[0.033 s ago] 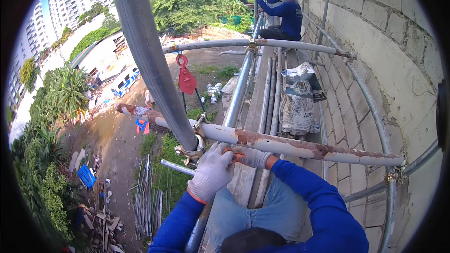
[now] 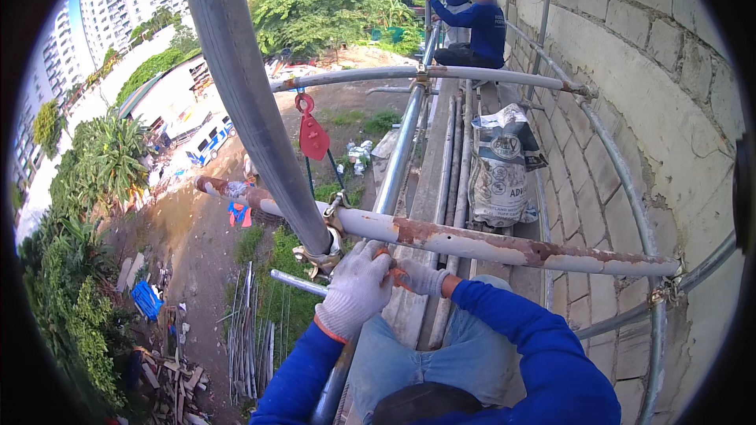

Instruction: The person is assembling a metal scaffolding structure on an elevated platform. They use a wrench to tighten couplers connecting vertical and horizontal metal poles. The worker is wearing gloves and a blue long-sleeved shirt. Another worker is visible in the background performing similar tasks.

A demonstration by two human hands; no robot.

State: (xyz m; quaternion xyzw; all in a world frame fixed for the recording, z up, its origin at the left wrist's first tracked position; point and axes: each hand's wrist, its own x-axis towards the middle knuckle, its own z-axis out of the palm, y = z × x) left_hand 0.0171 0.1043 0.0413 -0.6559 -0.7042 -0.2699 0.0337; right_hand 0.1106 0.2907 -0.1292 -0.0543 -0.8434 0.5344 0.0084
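Note:
My left hand, in a white knit glove with an orange cuff edge, is closed at the lower end of an upright grey scaffold pipe. Beside it a metal scaffold clamp joins that pipe to a rusty, paint-flaked cross pipe. My right hand, gloved in white with orange on the fingers, has its fingers curled near the left fingertips, just below the cross pipe. What lies between the fingers of either hand is hidden. A shiny long pipe runs away beyond the cross pipe.
A red pulley block with rope hangs ahead on the left, above a deep drop to the ground. Loose pipes and a white printed sack lie on the planks. Two people sit farther along, beside the block wall.
My right hand has shifted slightly down, its fingers drawing a little apart from the left hand. The left hand stays nearly where it was.

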